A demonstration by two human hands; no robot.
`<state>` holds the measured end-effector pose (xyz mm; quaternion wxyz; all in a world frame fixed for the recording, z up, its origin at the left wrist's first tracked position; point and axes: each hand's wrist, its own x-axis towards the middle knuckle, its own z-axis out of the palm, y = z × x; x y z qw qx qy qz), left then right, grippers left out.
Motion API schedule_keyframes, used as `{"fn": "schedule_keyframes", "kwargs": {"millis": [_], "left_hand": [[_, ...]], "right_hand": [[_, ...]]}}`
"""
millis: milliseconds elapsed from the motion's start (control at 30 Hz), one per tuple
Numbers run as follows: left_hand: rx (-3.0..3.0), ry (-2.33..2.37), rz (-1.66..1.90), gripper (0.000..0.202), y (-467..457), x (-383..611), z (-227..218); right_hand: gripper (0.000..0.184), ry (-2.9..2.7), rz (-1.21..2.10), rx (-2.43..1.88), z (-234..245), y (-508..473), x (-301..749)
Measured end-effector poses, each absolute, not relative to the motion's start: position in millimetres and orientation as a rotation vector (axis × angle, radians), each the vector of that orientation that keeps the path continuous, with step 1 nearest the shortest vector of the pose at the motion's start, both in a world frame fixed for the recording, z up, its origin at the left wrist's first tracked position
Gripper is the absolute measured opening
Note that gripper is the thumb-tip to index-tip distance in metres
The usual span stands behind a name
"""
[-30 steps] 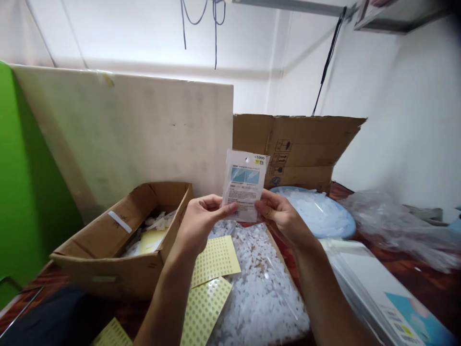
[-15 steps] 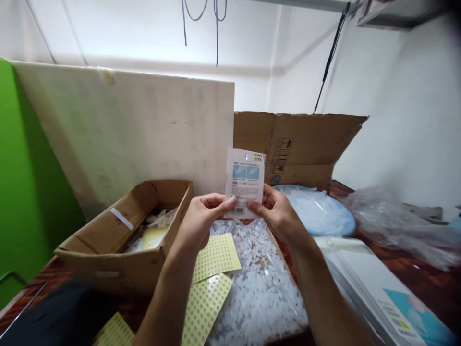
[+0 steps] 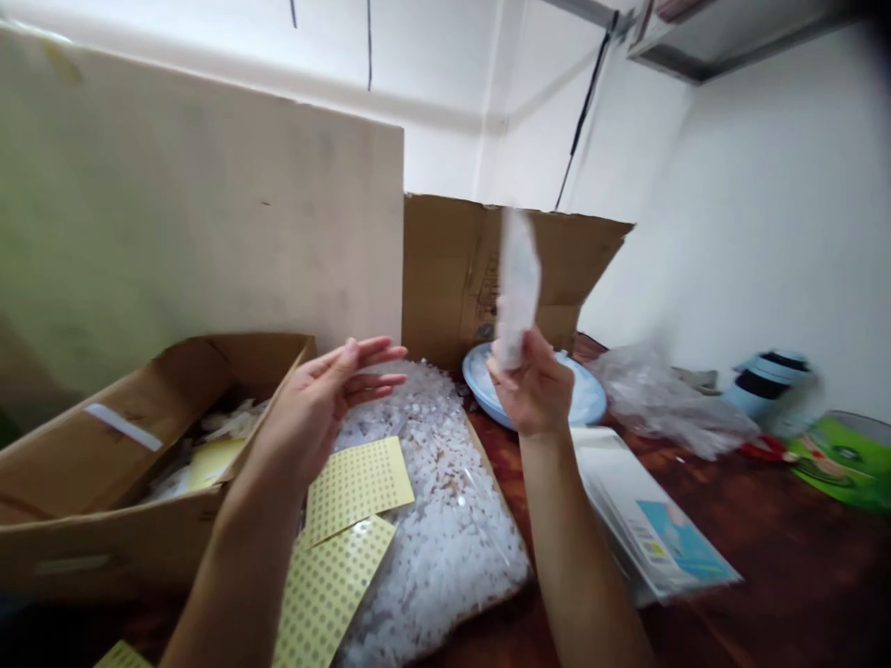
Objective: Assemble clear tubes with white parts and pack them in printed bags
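My right hand (image 3: 533, 388) pinches the lower end of a small clear packet (image 3: 519, 283) with a printed card inside, held upright and blurred by motion above a pale blue plate (image 3: 583, 401). My left hand (image 3: 327, 397) is open with fingers stretched out, hovering beside the packet and touching nothing. Below both hands lies a big clear bag of small white pieces (image 3: 438, 520) and yellow dotted sticker sheets (image 3: 358, 478).
An open cardboard box (image 3: 90, 464) with papers stands at the left. A large cardboard flap (image 3: 452, 269) and a pale board (image 3: 195, 213) rise behind. A stack of printed packets (image 3: 647, 524), crumpled plastic (image 3: 658, 404), a blue cup (image 3: 762, 385) and a green container (image 3: 845, 459) lie on the right.
My left hand has let go of the packet and opened. My right hand has swung the packet up and to the right, edge-on. The camera has turned to the right.
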<state>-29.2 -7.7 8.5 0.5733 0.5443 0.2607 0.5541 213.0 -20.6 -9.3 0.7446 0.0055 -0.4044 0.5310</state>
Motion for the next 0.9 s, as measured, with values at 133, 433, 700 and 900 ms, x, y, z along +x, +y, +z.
{"fn": "schedule_keyframes", "kwargs": {"millis": [133,433,700,900], "left_hand": [[1.238,0.649,1.355,0.032,-5,-38,15],[1.31,0.673,1.344,0.033,-6,-35,12],[1.535,0.733,1.209,0.032,-5,-20,1],[2.312,0.817,0.41,0.024,-7,21,-47]], "right_hand": [[0.025,-0.708,0.999,0.496,-5,-39,243],[0.04,-1.077,0.562,-0.418,-6,-30,275],[0.027,-1.526,0.233,-2.194,-59,10,303],[0.038,-1.569,0.321,-2.472,-104,39,310]]}}
